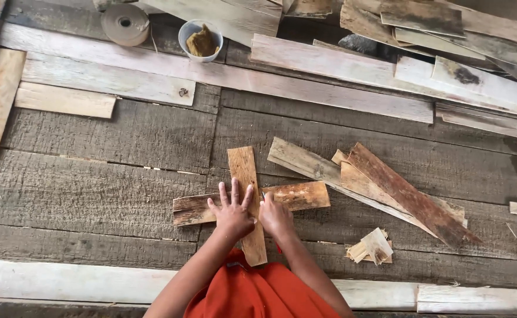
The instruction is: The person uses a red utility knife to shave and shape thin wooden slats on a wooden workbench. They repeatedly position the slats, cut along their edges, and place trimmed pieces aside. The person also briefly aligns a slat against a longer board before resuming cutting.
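Under both hands, two weathered brown strips point(248, 200) crossed.

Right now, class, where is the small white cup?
In the head view, the small white cup sits top left of centre, just right of the tape roll.

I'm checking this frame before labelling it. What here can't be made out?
- Head view: where the two crossed wood strips meet, covered by the left hand.
- What the right hand pinches: too small.
- The brown lump in the white cup: unclear.
- The boards at top right: cut off by the edge.
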